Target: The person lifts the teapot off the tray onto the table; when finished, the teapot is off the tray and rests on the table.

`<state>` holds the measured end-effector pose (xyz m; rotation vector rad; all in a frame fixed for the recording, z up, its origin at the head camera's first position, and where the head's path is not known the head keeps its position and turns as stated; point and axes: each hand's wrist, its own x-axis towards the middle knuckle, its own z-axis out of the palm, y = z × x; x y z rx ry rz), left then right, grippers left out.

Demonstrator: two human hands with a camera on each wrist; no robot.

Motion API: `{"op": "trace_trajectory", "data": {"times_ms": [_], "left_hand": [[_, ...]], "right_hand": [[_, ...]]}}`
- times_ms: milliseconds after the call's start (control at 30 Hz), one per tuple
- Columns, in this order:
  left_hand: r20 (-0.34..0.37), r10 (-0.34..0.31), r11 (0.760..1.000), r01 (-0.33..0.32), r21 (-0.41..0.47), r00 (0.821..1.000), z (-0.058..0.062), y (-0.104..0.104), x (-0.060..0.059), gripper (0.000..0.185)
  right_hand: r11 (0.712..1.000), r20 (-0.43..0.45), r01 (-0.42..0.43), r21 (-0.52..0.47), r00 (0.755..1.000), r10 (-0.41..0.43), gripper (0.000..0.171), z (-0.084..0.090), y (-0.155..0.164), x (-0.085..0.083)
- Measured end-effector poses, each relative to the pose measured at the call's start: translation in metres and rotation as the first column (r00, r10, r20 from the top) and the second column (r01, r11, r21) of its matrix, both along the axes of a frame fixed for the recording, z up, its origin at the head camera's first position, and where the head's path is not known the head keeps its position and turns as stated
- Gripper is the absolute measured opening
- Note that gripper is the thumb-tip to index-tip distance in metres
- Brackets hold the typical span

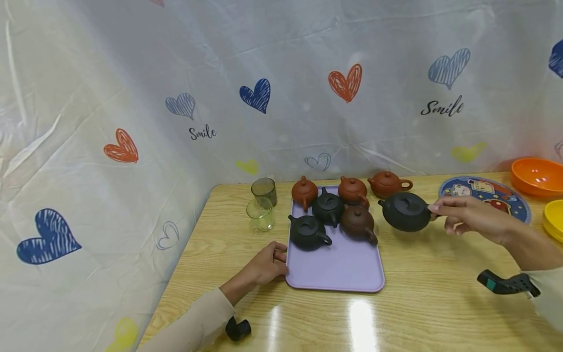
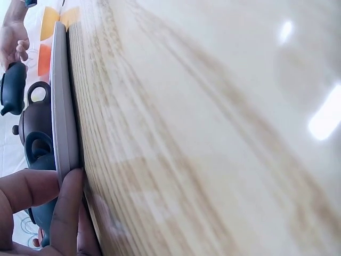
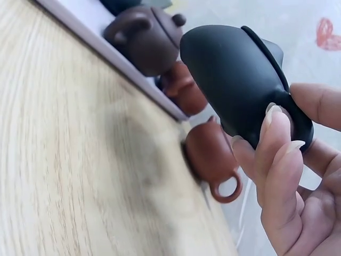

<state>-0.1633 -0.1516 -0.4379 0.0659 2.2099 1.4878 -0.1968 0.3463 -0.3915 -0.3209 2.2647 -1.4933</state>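
We see the right hand [image 1: 477, 218], centre right, pinching a black teapot [image 1: 405, 213] by its handle [image 3: 306, 124]; lower centre, the left hand [image 1: 265, 264] pinches the lilac tray [image 1: 335, 270]

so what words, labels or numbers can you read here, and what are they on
"Smile": left part of the heart-print sheet
"Smile": right part of that sheet
Round blue mat: any lettering is too small to read
Held black teapot: no text visible

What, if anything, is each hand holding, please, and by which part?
Right hand: a black teapot, by its handle. Left hand: the tray, by its rim.
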Motion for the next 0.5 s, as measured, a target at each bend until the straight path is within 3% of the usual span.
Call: {"op": "trace_trajectory", "data": {"times_ms": [500], "left_hand": [[-0.022,-0.019,1.000,0.018,-0.022,1.000,-0.002,-0.001,-0.001,0.060]], "right_hand": [[0.997,0.029,0.074,0.034,0.997,-0.075,0.026,-0.022,-0.001,-0.022]]}}
